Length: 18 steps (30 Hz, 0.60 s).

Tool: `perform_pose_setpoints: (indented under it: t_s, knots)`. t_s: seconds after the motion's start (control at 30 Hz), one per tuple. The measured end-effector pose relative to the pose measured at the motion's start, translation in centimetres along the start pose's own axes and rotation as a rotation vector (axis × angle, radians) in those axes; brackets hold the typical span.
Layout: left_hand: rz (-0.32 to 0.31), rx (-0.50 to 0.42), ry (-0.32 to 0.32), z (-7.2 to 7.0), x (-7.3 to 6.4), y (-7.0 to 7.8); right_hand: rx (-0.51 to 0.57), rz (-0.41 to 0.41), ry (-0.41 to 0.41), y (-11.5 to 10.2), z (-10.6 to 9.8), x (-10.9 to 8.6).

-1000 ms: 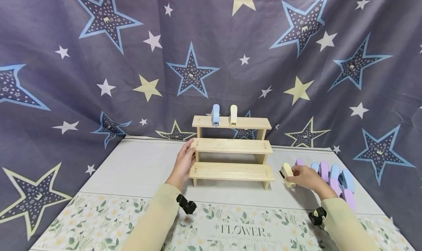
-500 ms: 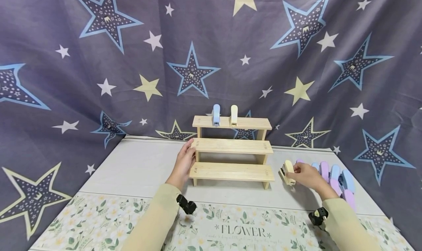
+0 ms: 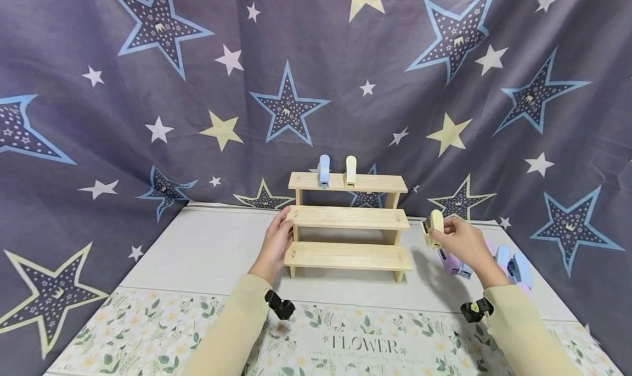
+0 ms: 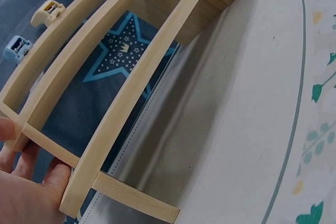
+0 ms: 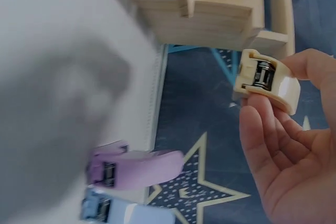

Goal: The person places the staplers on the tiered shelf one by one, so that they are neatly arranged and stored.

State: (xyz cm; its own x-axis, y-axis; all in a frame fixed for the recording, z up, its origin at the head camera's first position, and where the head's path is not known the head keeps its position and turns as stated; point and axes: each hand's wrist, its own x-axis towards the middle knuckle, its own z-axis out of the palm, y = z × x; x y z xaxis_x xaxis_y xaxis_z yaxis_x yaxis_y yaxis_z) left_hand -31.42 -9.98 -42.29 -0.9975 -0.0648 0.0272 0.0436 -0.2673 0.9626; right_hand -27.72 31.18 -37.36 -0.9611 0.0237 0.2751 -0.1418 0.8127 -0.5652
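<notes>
My right hand (image 3: 466,244) pinches a cream-yellow stapler (image 3: 434,229) between thumb and fingers, raised above the table to the right of a three-tier wooden shelf (image 3: 348,218). In the right wrist view, the stapler (image 5: 265,80) shows its metal mechanism toward the camera. My left hand (image 3: 276,241) holds the left side of the shelf at the middle tier; the left wrist view has its fingers (image 4: 55,179) around the side board. On the top tier stand a blue stapler (image 3: 323,171) and another cream-yellow stapler (image 3: 350,172), side by side.
Several purple and blue staplers lie on the right of the table, partly hidden by my right hand, among them a purple stapler (image 5: 139,170) and a blue stapler (image 3: 520,269). A starry curtain (image 3: 197,90) hangs behind. Flower-print cloth (image 3: 148,332) covers the table's near part.
My right hand has lifted the cream-yellow stapler off the table, up and slightly away from me, uncovering staplers below it. The left hand stays on the shelf.
</notes>
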Motion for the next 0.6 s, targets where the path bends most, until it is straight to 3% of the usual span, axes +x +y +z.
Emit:
perform_pose_setpoints:
  t_s: [0.4, 0.6]
  knots:
    - [0.010, -0.022, -0.016, 0.0, 0.1, 0.0, 0.075, -0.066, 0.110, -4.6, -1.1, 2.2]
    - [0.003, -0.032, -0.017, 0.0, 0.1, -0.1, 0.145, -0.088, 0.097, -7.3, -0.5, 4.5]
